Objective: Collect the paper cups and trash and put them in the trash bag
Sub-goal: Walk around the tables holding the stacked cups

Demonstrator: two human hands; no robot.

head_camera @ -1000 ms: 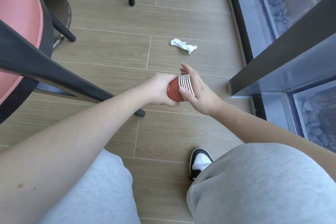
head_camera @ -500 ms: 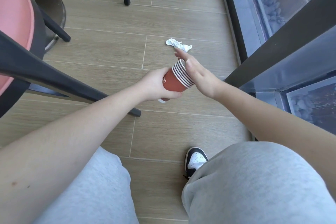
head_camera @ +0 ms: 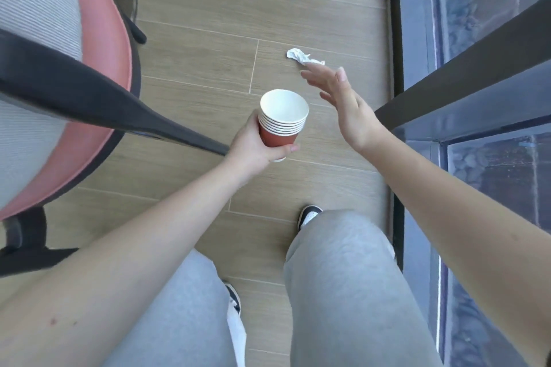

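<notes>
left hand gripping a nested stack of red paper cups mid-frame, top cup looks empty, right hand fingers spread wide just below a crumpled tissue on the floor

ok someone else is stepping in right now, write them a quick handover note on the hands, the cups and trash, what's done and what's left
Left hand: grips the nested stack of red paper cups, mouth up.
Right hand: open, holding nothing, fingers stretched toward the crumpled white tissue, not yet gripping it.
Tissue lies on the wooden floor near the glass wall, past the pink chair.
Done: cups gathered into one stack.
Left: pick up the tissue, then put it and the cups in the trash bag, which is not in view.
</notes>
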